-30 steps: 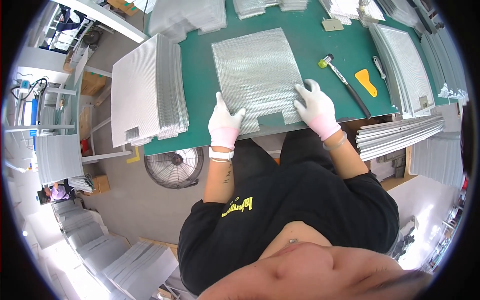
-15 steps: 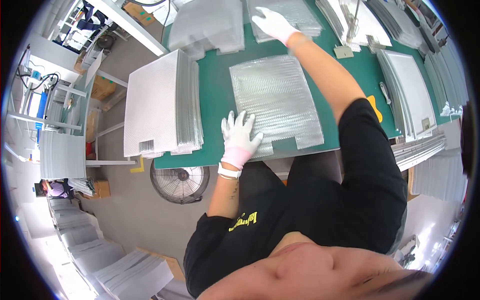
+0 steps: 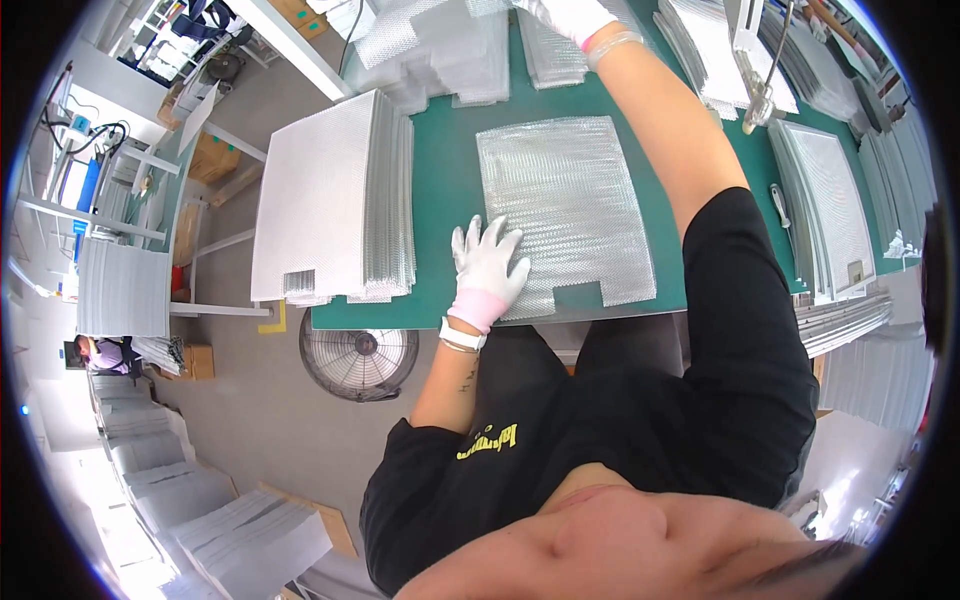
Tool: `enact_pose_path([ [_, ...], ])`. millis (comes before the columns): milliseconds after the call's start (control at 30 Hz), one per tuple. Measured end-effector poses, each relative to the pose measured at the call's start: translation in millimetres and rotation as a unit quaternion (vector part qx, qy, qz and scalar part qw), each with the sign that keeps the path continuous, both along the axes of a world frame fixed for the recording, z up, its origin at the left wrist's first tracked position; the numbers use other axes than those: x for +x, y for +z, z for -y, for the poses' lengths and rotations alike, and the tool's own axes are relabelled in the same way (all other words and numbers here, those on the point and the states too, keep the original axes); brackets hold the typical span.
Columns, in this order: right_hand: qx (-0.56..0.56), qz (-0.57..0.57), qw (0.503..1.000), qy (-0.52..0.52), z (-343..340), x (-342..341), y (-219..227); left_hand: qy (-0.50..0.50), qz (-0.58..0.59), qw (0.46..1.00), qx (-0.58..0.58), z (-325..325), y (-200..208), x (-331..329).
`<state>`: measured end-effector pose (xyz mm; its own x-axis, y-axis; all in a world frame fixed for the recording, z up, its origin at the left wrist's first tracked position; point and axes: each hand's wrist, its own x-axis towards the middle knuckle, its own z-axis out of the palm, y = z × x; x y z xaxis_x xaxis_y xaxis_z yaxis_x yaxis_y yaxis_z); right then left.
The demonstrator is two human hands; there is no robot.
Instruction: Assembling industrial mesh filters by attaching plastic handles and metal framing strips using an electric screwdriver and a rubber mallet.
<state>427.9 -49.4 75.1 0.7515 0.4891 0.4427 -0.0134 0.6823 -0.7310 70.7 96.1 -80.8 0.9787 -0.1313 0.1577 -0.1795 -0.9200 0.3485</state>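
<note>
A silvery mesh sheet [image 3: 565, 200] with a notch in its near edge lies flat on the green table [image 3: 445, 180]. At its left near edge, my left hand [image 3: 488, 265] in a white glove with a pink cuff rests with spread fingers. My right hand [image 3: 568, 16], also gloved, reaches to the far side of the table, partly cut off by the picture's top edge. Its fingers close on the edge of another mesh sheet [image 3: 400, 38], which hangs tilted over the back left stack [image 3: 480, 70]. Below that hand lies the back middle stack [image 3: 552, 58].
A tall stack of mesh panels [image 3: 315, 190] stands at the table's left edge. More panels [image 3: 825, 190] are piled on the right, near a white-handled tool [image 3: 779, 205]. A metal stand [image 3: 760, 100] rises at the back right. A round fan [image 3: 360, 362] is on the floor.
My right hand has moved farther away, and a mesh sheet now hangs at its fingers over the back left stack. My left hand stays at the near sheet's edge. The view has shifted slightly.
</note>
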Motion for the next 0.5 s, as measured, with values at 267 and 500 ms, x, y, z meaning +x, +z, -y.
enact_pose_path([
  [267, -0.199, 0.263, 0.926, -0.182, 51, 19, -50, -0.023, 0.004, 1.0, 0.018, 10, -1, 8],
  [500, -0.027, 0.029, 0.989, -0.143, 15, -40, -10, 0.005, 0.0, 1.0, 0.027, -3, -6, -1],
])
